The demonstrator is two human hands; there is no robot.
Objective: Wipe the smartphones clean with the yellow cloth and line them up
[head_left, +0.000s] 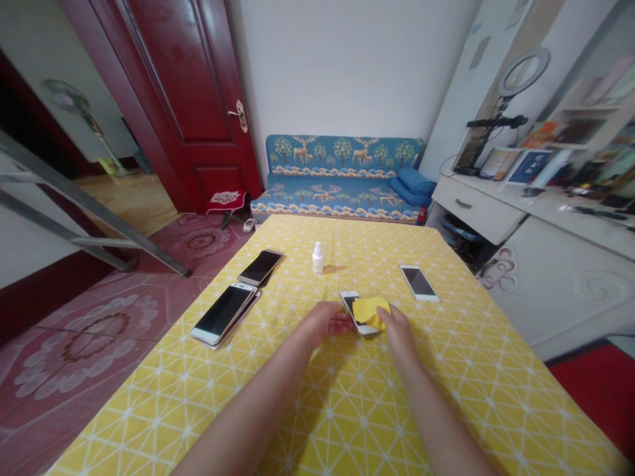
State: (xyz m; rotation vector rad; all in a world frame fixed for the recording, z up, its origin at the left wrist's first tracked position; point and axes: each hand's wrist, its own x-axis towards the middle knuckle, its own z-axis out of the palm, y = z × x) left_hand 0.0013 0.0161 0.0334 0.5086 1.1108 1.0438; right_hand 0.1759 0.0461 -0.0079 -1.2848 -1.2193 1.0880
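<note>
A white smartphone (350, 301) with a dark screen is tilted in front of me near the middle of the table. My left hand (328, 322) grips it by its left edge, fingers partly hidden behind it. Between the fingers of my right hand (395, 325) is a yellow cloth (370, 309), which lies over much of the screen. Beyond the phone stands a small white bottle (317, 258), upright. Another white smartphone (419, 283) lies to the right, screen up.
To the left, a white phone (223, 313) rests on top of another, and a dark-screened phone (260, 266) lies just behind them. A yellow patterned cloth covers the table (238, 396). Past its far edge is a blue sofa (342, 188); a white desk (560, 231) stands right.
</note>
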